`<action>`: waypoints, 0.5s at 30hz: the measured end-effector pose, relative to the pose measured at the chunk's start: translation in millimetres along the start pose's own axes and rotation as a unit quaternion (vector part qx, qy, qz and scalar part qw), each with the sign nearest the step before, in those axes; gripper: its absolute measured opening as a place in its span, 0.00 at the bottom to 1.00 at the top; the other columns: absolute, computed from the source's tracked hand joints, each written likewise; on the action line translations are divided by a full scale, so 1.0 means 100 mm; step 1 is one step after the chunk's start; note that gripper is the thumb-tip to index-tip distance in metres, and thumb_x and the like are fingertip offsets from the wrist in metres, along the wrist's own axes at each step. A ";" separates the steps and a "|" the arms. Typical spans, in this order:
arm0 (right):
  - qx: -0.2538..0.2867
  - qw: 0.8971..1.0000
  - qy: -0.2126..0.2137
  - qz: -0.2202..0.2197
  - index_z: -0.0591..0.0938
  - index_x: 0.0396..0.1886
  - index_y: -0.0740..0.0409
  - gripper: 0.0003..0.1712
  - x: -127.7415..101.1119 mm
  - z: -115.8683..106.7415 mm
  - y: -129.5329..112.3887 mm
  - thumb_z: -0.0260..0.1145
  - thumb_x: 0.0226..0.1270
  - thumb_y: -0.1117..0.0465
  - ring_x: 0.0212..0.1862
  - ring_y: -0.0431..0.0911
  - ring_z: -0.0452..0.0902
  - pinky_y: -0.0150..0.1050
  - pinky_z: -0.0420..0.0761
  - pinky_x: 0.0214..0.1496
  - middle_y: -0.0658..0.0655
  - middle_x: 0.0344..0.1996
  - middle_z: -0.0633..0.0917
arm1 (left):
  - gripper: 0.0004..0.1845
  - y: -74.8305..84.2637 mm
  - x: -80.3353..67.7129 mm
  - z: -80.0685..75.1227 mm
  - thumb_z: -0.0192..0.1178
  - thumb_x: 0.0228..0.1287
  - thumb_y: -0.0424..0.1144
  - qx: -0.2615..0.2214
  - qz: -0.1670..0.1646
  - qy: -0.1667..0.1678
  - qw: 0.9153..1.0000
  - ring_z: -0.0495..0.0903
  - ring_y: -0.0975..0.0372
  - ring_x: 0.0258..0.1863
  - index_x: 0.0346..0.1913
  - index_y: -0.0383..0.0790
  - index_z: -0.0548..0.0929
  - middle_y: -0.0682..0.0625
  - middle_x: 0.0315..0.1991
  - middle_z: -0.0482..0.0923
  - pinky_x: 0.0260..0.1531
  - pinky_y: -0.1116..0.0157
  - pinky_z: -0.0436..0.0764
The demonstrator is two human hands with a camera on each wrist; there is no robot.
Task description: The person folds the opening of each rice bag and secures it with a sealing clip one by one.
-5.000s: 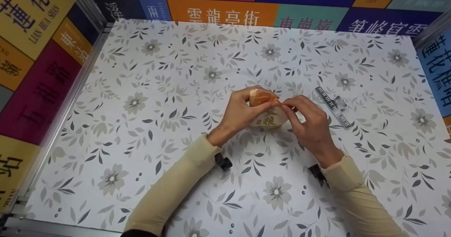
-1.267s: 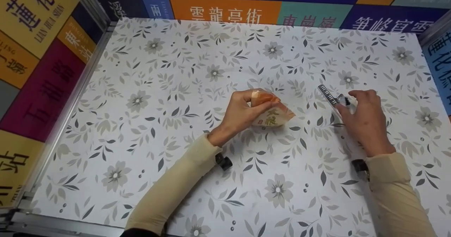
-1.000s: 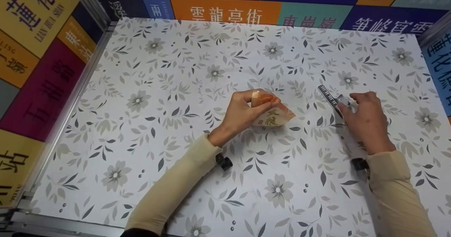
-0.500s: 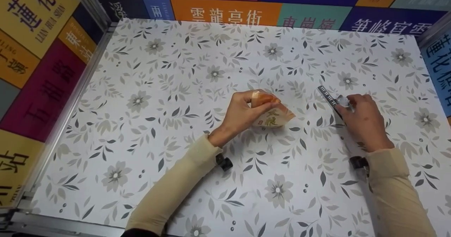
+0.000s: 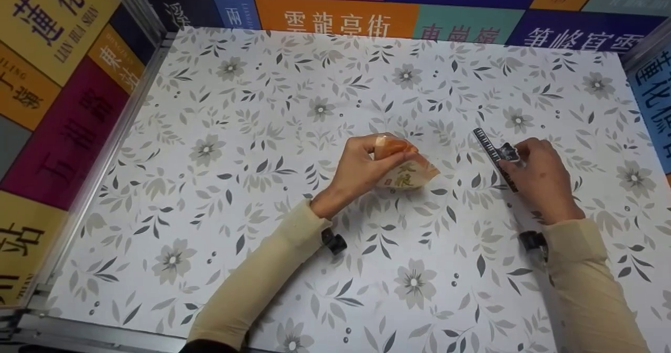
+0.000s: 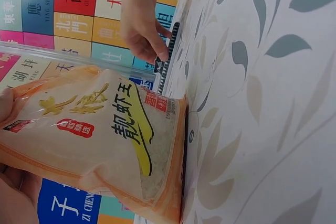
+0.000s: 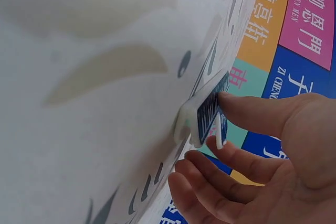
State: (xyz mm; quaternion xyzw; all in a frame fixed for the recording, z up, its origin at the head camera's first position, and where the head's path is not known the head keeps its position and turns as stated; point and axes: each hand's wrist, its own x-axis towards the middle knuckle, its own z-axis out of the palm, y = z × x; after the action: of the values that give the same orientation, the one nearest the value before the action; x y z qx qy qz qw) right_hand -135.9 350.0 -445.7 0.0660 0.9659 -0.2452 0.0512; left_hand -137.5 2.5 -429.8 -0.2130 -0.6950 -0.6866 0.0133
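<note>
My left hand (image 5: 357, 167) grips the gathered top of an orange-and-clear plastic bag of rice (image 5: 402, 179), which stands on the table. In the left wrist view the rice bag (image 6: 100, 124) shows its printed front, with pale grains behind a window low down. My right hand (image 5: 545, 180) is to the right of the bag and pinches a bag clip (image 5: 485, 142) with a piano-key pattern and a dark tab on its side. Up close in the right wrist view, the thumb lies on the clip (image 7: 207, 111), the index fingertip sits by the tab, and the other fingers are loosely curled.
The table (image 5: 251, 269) wears a white cover with grey flowers and leaves. Panels (image 5: 335, 20) with coloured lettering stand along its back and sides. A metal frame rail (image 5: 99, 148) runs down the left edge. Black wrist cameras (image 5: 334, 241) sit under both sleeves.
The right hand has left the bag's top and moved right to the bag clip; lately it has shifted slightly, and the clip's tab now looks dark instead of shiny. The left hand keeps its grip.
</note>
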 end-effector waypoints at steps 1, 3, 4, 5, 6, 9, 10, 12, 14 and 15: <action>0.001 1.000 0.000 0.003 0.71 0.64 0.73 0.31 0.00 0.00 0.00 0.66 0.77 0.52 0.51 0.64 0.70 0.60 0.71 0.51 0.72 0.54 0.73 | 0.08 0.00 0.00 0.00 0.74 0.63 0.32 0.002 -0.002 0.000 1.000 0.88 0.65 0.39 0.43 0.31 0.92 0.38 0.41 0.91 0.44 0.67 0.87; 0.004 1.000 0.000 0.008 0.70 0.64 0.71 0.30 0.00 0.00 -0.01 0.66 0.76 0.52 0.50 0.63 0.71 0.57 0.71 0.49 0.72 0.54 0.74 | 0.08 0.01 0.00 0.00 0.74 0.63 0.32 0.004 -0.007 0.001 1.000 0.88 0.66 0.39 0.43 0.31 0.92 0.38 0.41 0.92 0.44 0.67 0.87; 0.007 1.000 -0.001 0.010 0.70 0.64 0.71 0.30 0.00 -0.01 -0.02 0.66 0.76 0.53 0.50 0.63 0.71 0.56 0.71 0.48 0.72 0.54 0.75 | 0.09 0.01 0.00 0.00 0.74 0.63 0.32 0.004 -0.010 0.001 1.000 0.88 0.66 0.39 0.43 0.31 0.92 0.38 0.41 0.92 0.44 0.67 0.87; 0.011 1.000 -0.002 0.011 0.70 0.63 0.70 0.30 0.00 -0.01 -0.02 0.66 0.76 0.53 0.50 0.63 0.72 0.54 0.71 0.47 0.72 0.53 0.75 | 0.09 0.01 0.00 0.00 0.74 0.62 0.32 0.004 -0.013 0.001 1.000 0.88 0.66 0.39 0.43 0.31 0.92 0.38 0.41 0.92 0.44 0.68 0.87; 0.014 1.000 -0.002 0.012 0.70 0.63 0.70 0.29 0.00 -0.01 -0.02 0.67 0.76 0.54 0.50 0.63 0.73 0.52 0.71 0.46 0.72 0.53 0.76 | 0.09 0.02 0.00 0.00 0.74 0.62 0.32 0.003 -0.015 0.001 1.000 0.88 0.66 0.39 0.43 0.31 0.92 0.38 0.41 0.92 0.44 0.68 0.87; 0.024 1.000 0.001 0.010 0.69 0.61 0.70 0.27 0.00 -0.01 -0.03 0.67 0.75 0.55 0.49 0.64 0.76 0.48 0.71 0.44 0.74 0.51 0.79 | 0.09 0.02 0.00 0.00 0.74 0.62 0.32 0.004 -0.015 0.000 1.000 0.89 0.64 0.40 0.44 0.32 0.92 0.39 0.42 0.92 0.46 0.67 0.87; 0.027 1.000 0.003 0.009 0.69 0.61 0.69 0.27 -0.01 0.00 -0.03 0.67 0.75 0.56 0.50 0.64 0.76 0.47 0.71 0.43 0.74 0.51 0.79 | 0.09 0.01 0.00 0.00 0.74 0.62 0.32 0.005 -0.013 0.000 1.000 0.89 0.63 0.41 0.44 0.32 0.92 0.39 0.42 0.92 0.46 0.67 0.87; 0.031 0.999 0.009 0.009 0.69 0.60 0.69 0.26 -0.01 0.01 -0.05 0.67 0.74 0.57 0.50 0.64 0.78 0.48 0.72 0.43 0.75 0.50 0.80 | 0.09 0.01 0.01 0.00 0.74 0.62 0.32 0.006 -0.013 -0.001 1.000 0.90 0.62 0.41 0.44 0.32 0.92 0.39 0.43 0.92 0.47 0.67 0.87; 0.038 0.999 0.013 0.008 0.68 0.62 0.68 0.27 -0.02 0.02 -0.06 0.68 0.74 0.58 0.52 0.66 0.78 0.51 0.73 0.46 0.75 0.52 0.80 | 0.09 0.01 0.01 0.00 0.74 0.63 0.33 0.008 -0.011 -0.001 1.000 0.90 0.61 0.42 0.44 0.33 0.92 0.40 0.43 0.92 0.47 0.67 0.87; 0.043 0.999 0.013 0.009 0.68 0.64 0.68 0.29 -0.02 0.03 -0.07 0.68 0.74 0.58 0.53 0.66 0.78 0.54 0.74 0.49 0.75 0.54 0.80 | 0.09 0.01 0.01 0.00 0.74 0.63 0.33 0.008 -0.009 -0.001 1.000 0.90 0.61 0.41 0.44 0.32 0.92 0.40 0.43 0.92 0.47 0.67 0.87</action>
State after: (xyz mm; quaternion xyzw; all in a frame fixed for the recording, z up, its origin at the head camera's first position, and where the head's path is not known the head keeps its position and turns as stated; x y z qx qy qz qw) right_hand -134.8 342.8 -444.8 0.0802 0.9544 -0.2850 0.0383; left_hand -137.7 3.1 -428.3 -0.2072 -0.7023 -0.6810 0.0081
